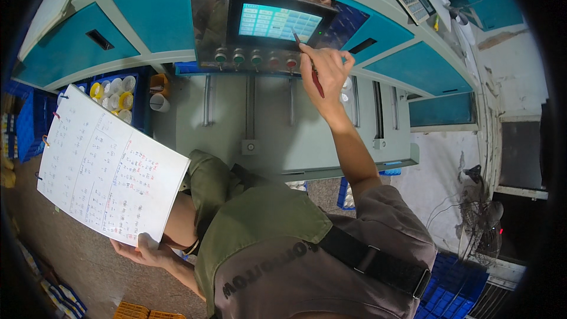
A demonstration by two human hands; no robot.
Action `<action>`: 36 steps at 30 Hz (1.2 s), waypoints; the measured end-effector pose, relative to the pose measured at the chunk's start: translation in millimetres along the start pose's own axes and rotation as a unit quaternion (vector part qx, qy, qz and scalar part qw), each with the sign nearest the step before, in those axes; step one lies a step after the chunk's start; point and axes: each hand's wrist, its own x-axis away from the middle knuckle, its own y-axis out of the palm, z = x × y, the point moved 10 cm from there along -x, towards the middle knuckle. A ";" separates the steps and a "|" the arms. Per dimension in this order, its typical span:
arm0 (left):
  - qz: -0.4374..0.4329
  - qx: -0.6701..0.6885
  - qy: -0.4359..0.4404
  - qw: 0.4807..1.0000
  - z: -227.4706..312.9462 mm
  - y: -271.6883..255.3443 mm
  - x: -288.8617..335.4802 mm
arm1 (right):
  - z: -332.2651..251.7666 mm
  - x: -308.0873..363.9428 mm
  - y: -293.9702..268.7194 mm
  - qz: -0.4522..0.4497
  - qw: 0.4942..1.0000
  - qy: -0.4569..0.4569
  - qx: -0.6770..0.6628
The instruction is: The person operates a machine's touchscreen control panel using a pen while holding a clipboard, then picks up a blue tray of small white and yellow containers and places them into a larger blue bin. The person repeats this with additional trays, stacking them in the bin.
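My left hand grips the lower edge of a ring-bound notebook, thumb on top of the page and fingers beneath. Handwriting in dark and red ink covers the open page, and coloured rings run along its left edge. Raised to the control panel, my right hand pinches a dark red pen. The pen's tip is over the right part of the lit touchscreen; whether it touches the glass I cannot tell. Below the screen is a row of green and red push buttons.
Teal machine doors flank the panel, above a pale slotted machine bed. A blue crate of white and yellow rolls stands at left. At right are a calculator, a fan and a blue crate.
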 end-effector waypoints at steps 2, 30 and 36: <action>-0.008 0.014 -0.003 1.000 -0.4 1.1 -0.2 | -0.8 -0.4 0.0 0.002 1.000 -0.004 -0.002; -0.006 0.030 -0.006 1.000 2.9 5.0 3.6 | -30.3 -12.4 22.2 -0.029 0.996 -0.063 -0.056; -0.007 0.024 -0.011 1.000 -0.2 3.5 3.7 | -39.0 -17.2 34.2 -0.051 0.995 -0.068 -0.048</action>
